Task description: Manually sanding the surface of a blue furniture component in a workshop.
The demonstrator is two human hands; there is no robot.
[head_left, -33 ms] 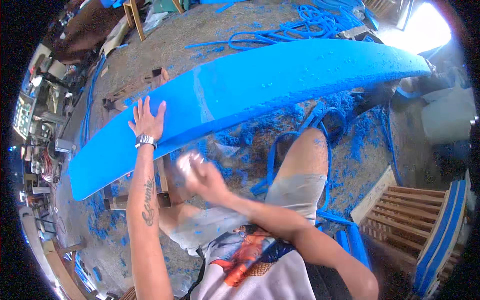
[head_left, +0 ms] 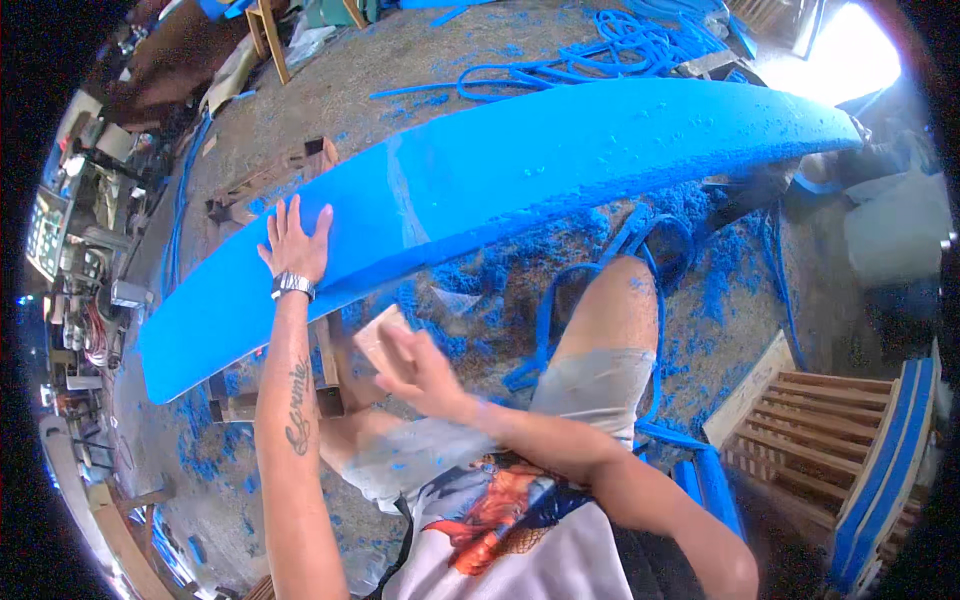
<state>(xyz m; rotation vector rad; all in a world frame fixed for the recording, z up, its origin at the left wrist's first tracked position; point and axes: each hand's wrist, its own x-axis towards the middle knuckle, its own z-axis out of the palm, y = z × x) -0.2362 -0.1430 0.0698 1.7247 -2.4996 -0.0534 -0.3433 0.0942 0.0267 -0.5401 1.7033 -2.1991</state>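
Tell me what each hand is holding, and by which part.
The right hand grips a small tan block by its near end. The left hand holds nothing; it lies flat on the blue board.

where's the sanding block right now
In the head view the sanding block is in the right hand, just below the lower edge of the long blue board, right of the left hand.

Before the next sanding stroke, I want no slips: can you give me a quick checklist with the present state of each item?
1. Left hand flat on the blue foam board: ok.
2. Right hand has a grip on the sanding block: ok.
3. Block touching the board's edge: cannot tell, motion blur.
4. Board seated on its wooden stand: cannot tell, mostly hidden.
5. Floor free of foam shavings: not ok.
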